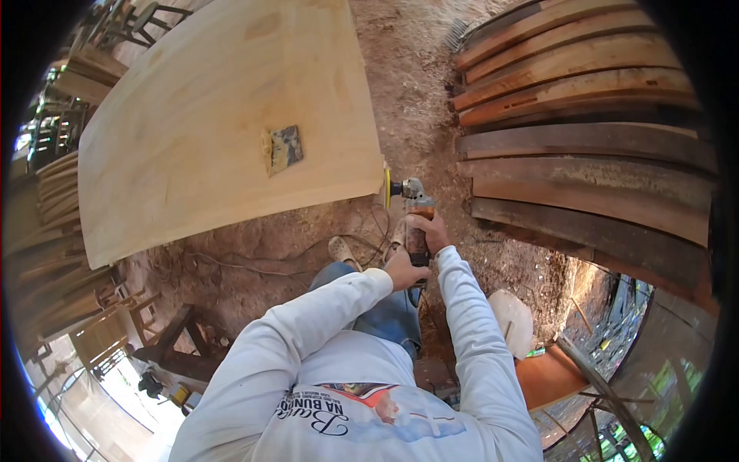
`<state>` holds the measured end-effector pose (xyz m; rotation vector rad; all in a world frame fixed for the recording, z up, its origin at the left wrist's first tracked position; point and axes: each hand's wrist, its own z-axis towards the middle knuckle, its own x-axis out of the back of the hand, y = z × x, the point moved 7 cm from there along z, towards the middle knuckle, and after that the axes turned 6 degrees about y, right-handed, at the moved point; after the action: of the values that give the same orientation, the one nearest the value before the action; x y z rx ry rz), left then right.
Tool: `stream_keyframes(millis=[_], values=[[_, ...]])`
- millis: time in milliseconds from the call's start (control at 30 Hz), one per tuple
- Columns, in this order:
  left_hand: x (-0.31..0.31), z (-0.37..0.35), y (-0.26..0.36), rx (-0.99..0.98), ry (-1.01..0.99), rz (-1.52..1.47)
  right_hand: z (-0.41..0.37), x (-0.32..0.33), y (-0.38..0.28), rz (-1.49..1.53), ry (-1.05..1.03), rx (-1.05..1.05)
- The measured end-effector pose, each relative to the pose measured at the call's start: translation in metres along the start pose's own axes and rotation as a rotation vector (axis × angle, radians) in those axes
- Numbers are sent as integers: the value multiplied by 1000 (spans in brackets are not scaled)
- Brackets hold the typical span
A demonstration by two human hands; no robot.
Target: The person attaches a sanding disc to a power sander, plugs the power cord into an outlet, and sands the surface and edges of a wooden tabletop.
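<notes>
An orange and black power tool [418,227] with a metal head and a yellow-edged disc [387,187] is between my two hands. My left hand [402,269] is closed on the rear of its body. Farther forward, my right hand [433,232] wraps round the body near the metal head. The disc stands upright at the right edge of a large pale wooden panel [223,108], near its lower corner. On the panel lies a scraper-like piece with a stained, greyish blade [286,147].
Stacked dark wooden boards [585,181] fill the right side. A cable [289,260] runs over the dusty ground by my feet. Wood pieces [58,192] are piled at the left, and a wooden frame [181,331] stands at lower left. An orange-brown board [548,377] is at lower right.
</notes>
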<state>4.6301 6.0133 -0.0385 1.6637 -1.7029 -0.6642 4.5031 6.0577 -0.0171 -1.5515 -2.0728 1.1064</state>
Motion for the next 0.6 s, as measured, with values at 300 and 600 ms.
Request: stream_keyframes(millis=[300,600], values=[[10,0,-15,74,-52,59,-1,-6,11,87,26,16],[14,-5,-18,2,-22,47,-5,-6,19,65,94,35]])
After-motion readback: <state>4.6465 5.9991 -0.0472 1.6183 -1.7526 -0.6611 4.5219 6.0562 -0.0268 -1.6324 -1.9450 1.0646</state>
